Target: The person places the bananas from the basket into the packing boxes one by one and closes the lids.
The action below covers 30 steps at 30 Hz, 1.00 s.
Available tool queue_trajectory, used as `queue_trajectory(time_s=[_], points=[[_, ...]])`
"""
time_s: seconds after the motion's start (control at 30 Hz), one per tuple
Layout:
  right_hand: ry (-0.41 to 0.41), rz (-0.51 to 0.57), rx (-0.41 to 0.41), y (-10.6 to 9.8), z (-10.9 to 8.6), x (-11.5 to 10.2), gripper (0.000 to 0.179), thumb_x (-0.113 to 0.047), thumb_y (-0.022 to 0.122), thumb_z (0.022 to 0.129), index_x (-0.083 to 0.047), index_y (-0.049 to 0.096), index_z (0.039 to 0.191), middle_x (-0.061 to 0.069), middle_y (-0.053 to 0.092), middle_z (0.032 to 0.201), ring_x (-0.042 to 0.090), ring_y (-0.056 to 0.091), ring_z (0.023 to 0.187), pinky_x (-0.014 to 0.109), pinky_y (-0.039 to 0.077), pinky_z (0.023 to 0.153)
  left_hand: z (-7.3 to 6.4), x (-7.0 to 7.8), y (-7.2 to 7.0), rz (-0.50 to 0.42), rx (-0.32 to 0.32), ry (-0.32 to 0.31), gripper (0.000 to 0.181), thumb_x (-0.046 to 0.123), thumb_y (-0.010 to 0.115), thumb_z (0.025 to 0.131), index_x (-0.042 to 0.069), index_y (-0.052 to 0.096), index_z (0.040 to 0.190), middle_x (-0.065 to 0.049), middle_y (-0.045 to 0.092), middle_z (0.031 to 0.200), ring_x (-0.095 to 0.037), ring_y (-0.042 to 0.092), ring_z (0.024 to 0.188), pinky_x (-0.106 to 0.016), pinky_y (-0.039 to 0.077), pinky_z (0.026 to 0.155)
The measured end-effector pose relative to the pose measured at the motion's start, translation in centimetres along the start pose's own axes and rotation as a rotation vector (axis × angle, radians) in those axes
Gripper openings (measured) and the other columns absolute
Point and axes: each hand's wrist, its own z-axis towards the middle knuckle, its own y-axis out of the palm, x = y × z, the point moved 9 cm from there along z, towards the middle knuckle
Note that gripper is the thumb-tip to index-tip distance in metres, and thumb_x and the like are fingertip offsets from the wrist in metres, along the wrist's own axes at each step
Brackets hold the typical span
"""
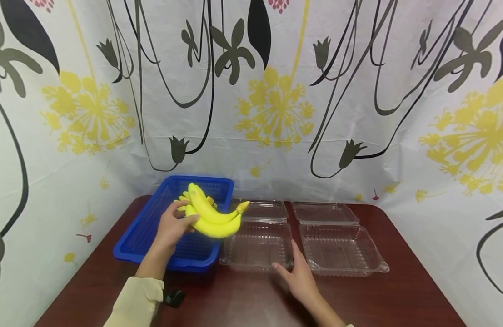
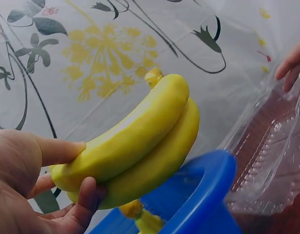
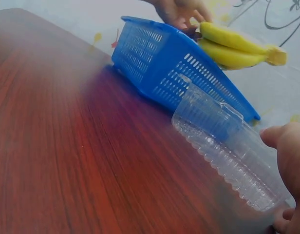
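Note:
My left hand (image 1: 172, 225) grips a bunch of yellow bananas (image 1: 216, 226) by the end away from the stem. The bunch is held up over the right side of a blue plastic basket (image 1: 122, 254), its stem pointing right. In the left wrist view, the thumb presses one banana while fingers curl beneath. Another yellow piece with a brownish stem (image 2: 149, 222) shows below, by the basket. My right hand (image 1: 300, 277) is at the near right corner of a clear plastic clamshell box (image 1: 255, 247), fingers fairly straight; contact is hard to tell.
A second clear clamshell box (image 1: 341, 250) lies with its lid open to the right. The first box's lid (image 1: 261, 210) lies folded back behind it. A small black object (image 1: 174, 298) sits near my left sleeve on the dark red table (image 1: 235, 299). Patterned cloth (image 1: 276, 159) hangs around the table.

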Motion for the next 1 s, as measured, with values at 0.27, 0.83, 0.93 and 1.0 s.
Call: queue_trajectory(time_s=[0.27, 0.83, 0.93, 1.0], points=[[0.027, -0.025, -0.009, 0.0, 0.0, 0.2, 0.091, -0.036, 0.073, 0.087, 0.002, 0.022, 0.151, 0.027, 0.029, 0.151, 0.045, 0.032, 0.135, 0.06, 0.029, 0.105, 0.0, 0.4, 2.9, -0.032, -0.021, -0.001, 0.065, 0.007, 0.074, 0.083, 0.011, 0.046, 0.142, -0.026, 0.052, 0.121, -0.021, 0.064, 0.071, -0.042, 0.056, 0.07], [0.014, -0.033, -0.022, 0.2, 0.2, 0.2, 0.089, -0.035, 0.073, 0.087, 0.003, 0.024, 0.151, 0.026, 0.032, 0.15, 0.043, 0.034, 0.135, 0.058, 0.031, 0.105, -0.8, 0.9, 8.0, 0.007, -0.032, 0.003, 0.068, 0.008, 0.077, 0.082, 0.02, 0.049, 0.142, -0.02, 0.054, 0.115, -0.025, 0.063, 0.076, -0.04, 0.057, 0.065], [0.008, -0.033, -0.02, 0.1, 0.3, 0.2, 0.09, -0.036, 0.074, 0.087, 0.002, 0.024, 0.151, 0.026, 0.032, 0.151, 0.044, 0.034, 0.135, 0.058, 0.031, 0.105, -0.8, 0.6, 8.9, 0.034, -0.037, 0.002, 0.068, 0.01, 0.078, 0.081, 0.021, 0.049, 0.142, -0.019, 0.056, 0.108, -0.024, 0.064, 0.072, -0.037, 0.057, 0.062], [0.005, -0.035, -0.018, 0.0, 0.3, 0.2, 0.091, -0.037, 0.074, 0.086, 0.002, 0.024, 0.151, 0.026, 0.032, 0.151, 0.044, 0.034, 0.135, 0.059, 0.031, 0.105, -0.8, 0.4, 9.5, 0.051, -0.045, 0.006, 0.069, 0.011, 0.079, 0.081, 0.02, 0.05, 0.143, -0.018, 0.056, 0.104, -0.024, 0.064, 0.069, -0.035, 0.056, 0.059]])
